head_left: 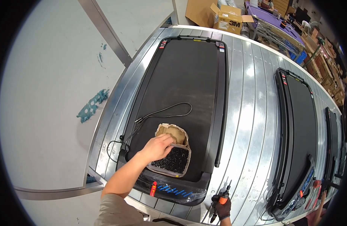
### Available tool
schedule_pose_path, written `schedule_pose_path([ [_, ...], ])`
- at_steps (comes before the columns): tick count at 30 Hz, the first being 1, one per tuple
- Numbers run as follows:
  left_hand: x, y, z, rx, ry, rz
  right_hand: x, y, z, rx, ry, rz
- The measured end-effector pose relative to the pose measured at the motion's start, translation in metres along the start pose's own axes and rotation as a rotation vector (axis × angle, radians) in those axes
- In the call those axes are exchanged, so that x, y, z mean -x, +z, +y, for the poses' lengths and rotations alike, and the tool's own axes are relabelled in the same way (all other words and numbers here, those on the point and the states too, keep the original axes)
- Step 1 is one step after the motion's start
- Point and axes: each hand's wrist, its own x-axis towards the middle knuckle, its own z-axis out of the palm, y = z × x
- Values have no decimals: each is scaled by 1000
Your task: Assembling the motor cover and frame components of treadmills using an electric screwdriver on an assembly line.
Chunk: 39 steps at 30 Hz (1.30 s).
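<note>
A long ribbed metal conveyor (252,113) is seen running off to the upper right, with flat black treadmills laid on it. The nearest treadmill (188,75) is the landmark here. A second treadmill (299,128) is parked to its right, well apart. A black cable (162,112) is looped on the belt, trailing off the treadmill's left edge. At the near end of the belt, a small cardboard box (172,150) full of black screws (173,160) is set. The bare left hand (156,147) is dipped into the box, its fingers (168,141) curled together over the screws; what's pinched can't be made out. Below the treadmill's near right corner, an orange-tipped driver (223,196) is gripped by the gloved right hand (222,210), fingers wrapped tight around it.
</note>
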Motion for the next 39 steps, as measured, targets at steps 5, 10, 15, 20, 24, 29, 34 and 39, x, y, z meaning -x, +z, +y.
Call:
schedule_pose_path([
  [5,20,8,-13,-200,-39,-28,-19,23,-9,-55,67,-105],
  [10,27,41,-75,-203,-177,-133,-49,47,-13,-194,-3,-179],
  [15,25,31,-112,-9,-618,-21,-73,69,-11,-227,-8,-300],
  [20,42,6,-140,-166,-589,194,-77,75,-11,-193,-10,-419],
  [24,51,-17,-138,50,-763,490,-29,74,-84,330,2,-479],
  [29,78,16,-17,1139,-963,388,9,87,-145,833,-369,-579],
  [34,106,32,87,1638,-1096,411,43,90,-187,958,-578,-643],
  [39,115,28,101,1630,-1120,472,42,83,-185,975,-659,-671],
])
